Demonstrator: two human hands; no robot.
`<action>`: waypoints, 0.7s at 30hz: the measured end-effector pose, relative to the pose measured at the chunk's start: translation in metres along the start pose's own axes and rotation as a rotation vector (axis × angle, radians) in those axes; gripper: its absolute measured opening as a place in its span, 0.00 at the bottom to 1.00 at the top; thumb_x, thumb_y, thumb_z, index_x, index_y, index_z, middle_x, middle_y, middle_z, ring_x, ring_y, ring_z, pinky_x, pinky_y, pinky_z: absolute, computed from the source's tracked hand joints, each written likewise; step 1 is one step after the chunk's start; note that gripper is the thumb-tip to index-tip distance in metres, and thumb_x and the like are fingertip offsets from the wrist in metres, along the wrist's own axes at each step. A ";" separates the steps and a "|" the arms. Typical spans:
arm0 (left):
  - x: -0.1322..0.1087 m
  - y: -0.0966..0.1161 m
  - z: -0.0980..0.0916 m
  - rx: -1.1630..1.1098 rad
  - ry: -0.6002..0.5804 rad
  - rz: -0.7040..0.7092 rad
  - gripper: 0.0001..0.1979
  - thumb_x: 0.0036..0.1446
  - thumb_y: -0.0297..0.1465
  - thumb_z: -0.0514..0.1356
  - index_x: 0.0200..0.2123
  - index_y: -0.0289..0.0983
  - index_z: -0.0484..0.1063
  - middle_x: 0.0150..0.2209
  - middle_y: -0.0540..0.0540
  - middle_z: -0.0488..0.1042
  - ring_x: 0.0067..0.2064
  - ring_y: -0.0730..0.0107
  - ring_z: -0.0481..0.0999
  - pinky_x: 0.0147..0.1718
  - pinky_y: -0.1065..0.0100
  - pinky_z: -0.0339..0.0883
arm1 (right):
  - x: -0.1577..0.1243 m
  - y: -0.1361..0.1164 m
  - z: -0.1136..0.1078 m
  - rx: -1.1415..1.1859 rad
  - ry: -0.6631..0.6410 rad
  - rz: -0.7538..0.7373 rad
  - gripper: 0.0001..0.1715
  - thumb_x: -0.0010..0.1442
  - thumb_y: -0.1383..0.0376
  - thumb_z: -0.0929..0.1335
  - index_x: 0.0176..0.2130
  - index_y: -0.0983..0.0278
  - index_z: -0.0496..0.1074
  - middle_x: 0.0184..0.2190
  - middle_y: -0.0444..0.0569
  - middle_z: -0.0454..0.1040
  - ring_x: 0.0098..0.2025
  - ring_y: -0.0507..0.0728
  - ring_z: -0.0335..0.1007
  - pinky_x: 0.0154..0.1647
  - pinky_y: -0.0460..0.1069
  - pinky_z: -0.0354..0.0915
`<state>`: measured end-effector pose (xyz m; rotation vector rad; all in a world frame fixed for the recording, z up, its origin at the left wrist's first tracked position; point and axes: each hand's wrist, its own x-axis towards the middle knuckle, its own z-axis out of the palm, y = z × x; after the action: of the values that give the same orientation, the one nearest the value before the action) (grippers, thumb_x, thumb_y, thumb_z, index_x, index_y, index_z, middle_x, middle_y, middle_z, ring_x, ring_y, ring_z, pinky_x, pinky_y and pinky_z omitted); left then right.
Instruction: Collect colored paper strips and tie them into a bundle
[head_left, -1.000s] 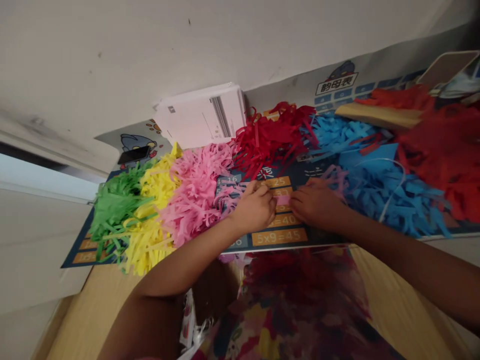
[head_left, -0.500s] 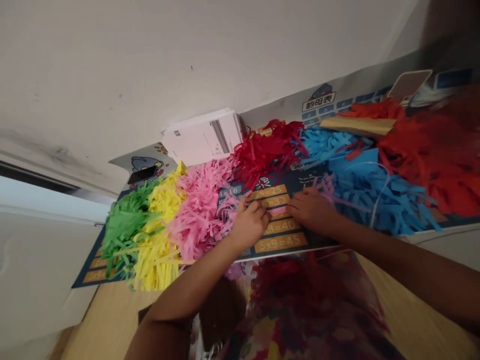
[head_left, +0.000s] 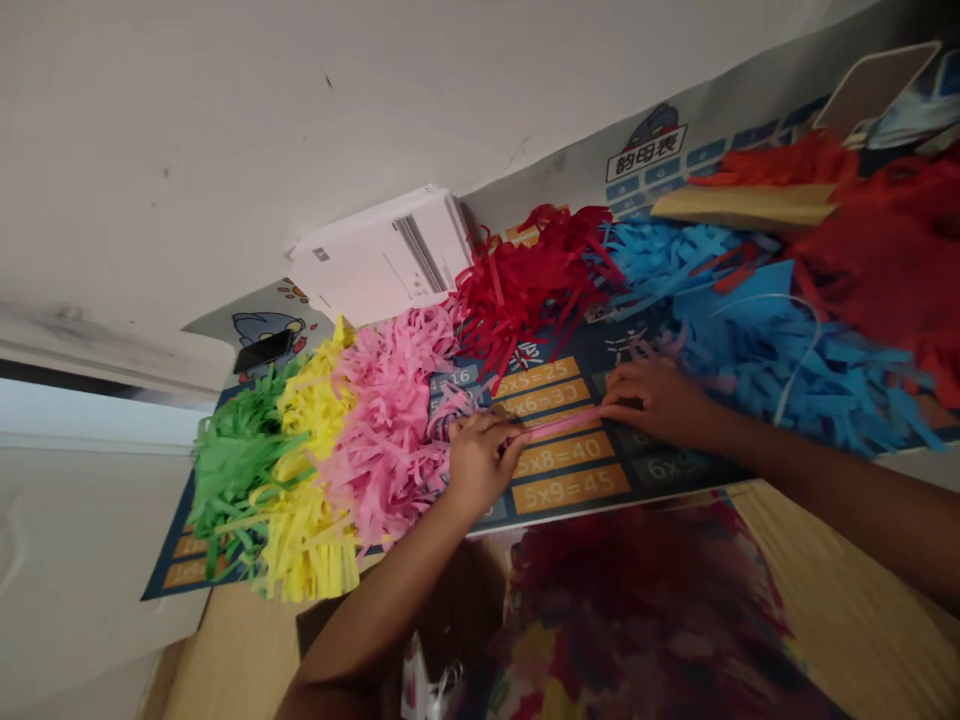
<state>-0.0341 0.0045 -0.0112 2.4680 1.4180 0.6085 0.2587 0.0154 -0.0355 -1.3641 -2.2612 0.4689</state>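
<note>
A pink twisted paper strip [head_left: 562, 424] stretches between my two hands over the printed sheet [head_left: 570, 486]. My left hand [head_left: 484, 455] pinches its left end, and my right hand [head_left: 649, 400] pinches its right end. Fringed purple-pink paper shows beyond both hands, partly hidden by them. Left of my left hand lies fringed pink paper [head_left: 390, 420]. Blue fringed paper [head_left: 802, 370] is beside my right wrist. Dark red fringed paper [head_left: 525, 290] lies behind the strip.
Yellow [head_left: 315, 490] and green fringed paper [head_left: 236, 450] lie at the left, near a black phone [head_left: 262, 351]. White cards [head_left: 382, 255] stand stacked against the wall. At the right are a tan paper piece [head_left: 746, 206], red fringed paper [head_left: 885, 270] and a curved white cord [head_left: 810, 350].
My hands have moved apart, and more of the pink strip shows stretched between them. The view has shifted somewhat.
</note>
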 end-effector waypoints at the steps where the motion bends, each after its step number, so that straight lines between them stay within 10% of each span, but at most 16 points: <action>1: 0.001 0.001 0.001 0.007 -0.004 -0.010 0.13 0.64 0.38 0.59 0.31 0.40 0.78 0.32 0.46 0.79 0.39 0.62 0.76 0.41 0.57 0.58 | 0.001 -0.001 -0.001 -0.005 -0.006 0.019 0.16 0.65 0.55 0.67 0.32 0.59 0.80 0.35 0.48 0.77 0.41 0.59 0.71 0.43 0.55 0.55; 16: 0.014 0.005 -0.001 0.078 -0.126 -0.054 0.12 0.60 0.35 0.62 0.24 0.39 0.73 0.30 0.47 0.77 0.36 0.62 0.73 0.37 0.58 0.56 | 0.016 -0.008 -0.003 -0.074 -0.107 0.154 0.13 0.58 0.57 0.71 0.25 0.59 0.76 0.30 0.45 0.76 0.35 0.57 0.69 0.36 0.53 0.53; 21: 0.011 0.013 -0.006 0.297 -0.084 0.149 0.04 0.63 0.33 0.60 0.39 0.42 0.75 0.41 0.46 0.78 0.44 0.58 0.73 0.42 0.54 0.57 | 0.018 -0.034 -0.013 -0.345 -0.052 -0.014 0.03 0.58 0.64 0.71 0.32 0.60 0.76 0.34 0.49 0.78 0.39 0.60 0.66 0.38 0.55 0.49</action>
<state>-0.0219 0.0070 0.0019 2.8116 1.3889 0.3360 0.2338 0.0170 -0.0036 -1.5102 -2.4764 0.1103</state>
